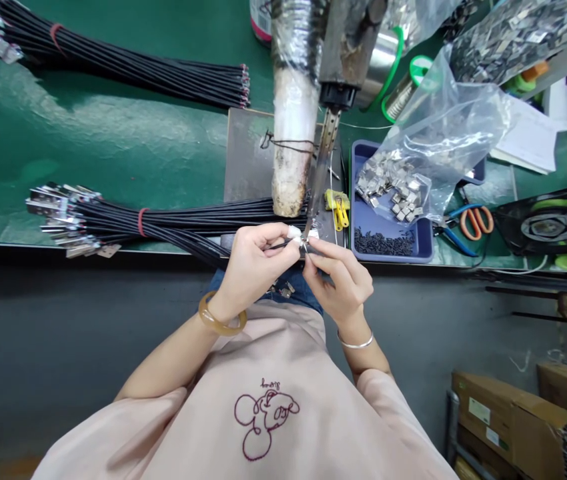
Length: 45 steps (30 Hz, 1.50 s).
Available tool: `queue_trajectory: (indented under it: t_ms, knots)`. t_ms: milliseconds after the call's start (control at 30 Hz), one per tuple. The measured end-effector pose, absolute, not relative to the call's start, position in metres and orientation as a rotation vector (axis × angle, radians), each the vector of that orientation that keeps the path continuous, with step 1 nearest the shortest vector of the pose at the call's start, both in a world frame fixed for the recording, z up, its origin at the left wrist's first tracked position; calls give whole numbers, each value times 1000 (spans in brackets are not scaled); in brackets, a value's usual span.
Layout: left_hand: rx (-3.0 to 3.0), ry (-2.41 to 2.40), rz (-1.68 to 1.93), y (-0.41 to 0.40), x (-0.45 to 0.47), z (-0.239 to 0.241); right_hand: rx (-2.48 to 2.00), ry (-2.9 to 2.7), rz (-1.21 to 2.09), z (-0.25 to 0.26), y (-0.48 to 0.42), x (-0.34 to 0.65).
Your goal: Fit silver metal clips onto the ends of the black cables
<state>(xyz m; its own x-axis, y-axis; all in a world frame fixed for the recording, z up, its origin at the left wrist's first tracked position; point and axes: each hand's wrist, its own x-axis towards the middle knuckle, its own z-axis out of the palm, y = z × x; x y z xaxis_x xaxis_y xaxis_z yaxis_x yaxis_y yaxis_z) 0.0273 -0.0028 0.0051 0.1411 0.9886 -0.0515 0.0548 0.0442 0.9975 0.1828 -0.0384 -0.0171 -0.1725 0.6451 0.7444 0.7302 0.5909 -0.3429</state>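
Note:
My left hand (253, 267) is closed in a pinch on a thin black cable (279, 246) at the table's front edge. My right hand (338, 277) is pinched on a small metal piece (309, 240) at the cable's end. Both fingertips meet just under the tip of a fixed soldering iron (322, 167) that slants down from above. A bundle of black cables (173, 223) with metal end shells, tied with a red band, lies left of my hands.
A second cable bundle (128, 63) lies at the far left back. A blue tray (391, 243) holds metal shells and small black parts under a clear bag (443, 133). Orange-handled scissors (468, 220), a fan (553, 223) and cardboard boxes (508, 413) are to the right.

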Motion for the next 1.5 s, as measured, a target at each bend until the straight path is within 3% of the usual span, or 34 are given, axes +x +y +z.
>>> queue_trajectory:
  t_ms: [900, 1200, 1500]
  knots:
    - [1287, 1132, 995, -6, 26, 3, -1071, -1913, -170, -18, -41, 186]
    - [1394, 1128, 1028, -7, 22, 9, -1287, -1664, 424, -3, -39, 183]
    - [1241, 1214, 1047, -4, 27, 7, -1272, -1680, 373, -4, -37, 181]
